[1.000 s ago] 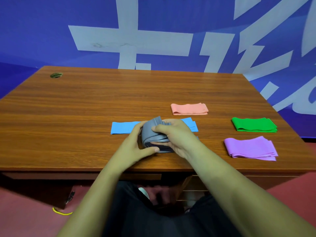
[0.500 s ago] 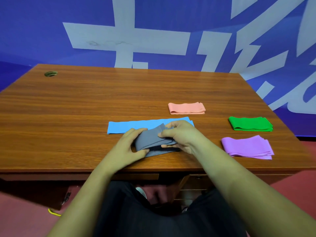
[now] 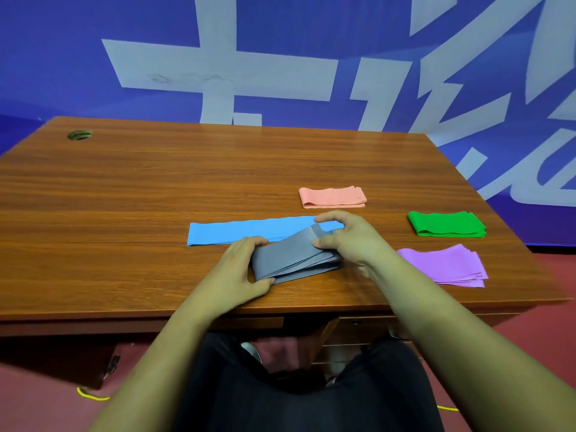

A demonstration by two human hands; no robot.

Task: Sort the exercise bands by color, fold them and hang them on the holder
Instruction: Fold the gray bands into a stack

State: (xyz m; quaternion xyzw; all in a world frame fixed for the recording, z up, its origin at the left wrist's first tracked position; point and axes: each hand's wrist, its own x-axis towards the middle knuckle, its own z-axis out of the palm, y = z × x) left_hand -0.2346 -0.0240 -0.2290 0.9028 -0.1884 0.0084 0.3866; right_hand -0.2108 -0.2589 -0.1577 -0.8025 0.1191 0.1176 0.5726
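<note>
A folded grey band (image 3: 293, 257) lies near the front edge of the wooden desk (image 3: 124, 198). My left hand (image 3: 240, 269) grips its left end, thumb under and fingers on top. My right hand (image 3: 349, 241) pinches its right end between thumb and fingers. Just behind it a long blue band (image 3: 237, 233) lies flat, partly covered by the grey one and my right hand. Folded pink (image 3: 332, 197), green (image 3: 445, 224) and purple (image 3: 445, 265) bands lie to the right. No holder is in view.
A round cable hole (image 3: 79, 134) sits at the desk's far left corner. A blue wall with white lettering (image 3: 218, 73) stands right behind the desk. Desk drawers (image 3: 358, 332) and my dark-trousered legs are below the front edge.
The grey band was bunched and raised between my hands; now it is lowered and stretched flatter on the desk. My hands moved apart to its two ends, uncovering more of the blue band.
</note>
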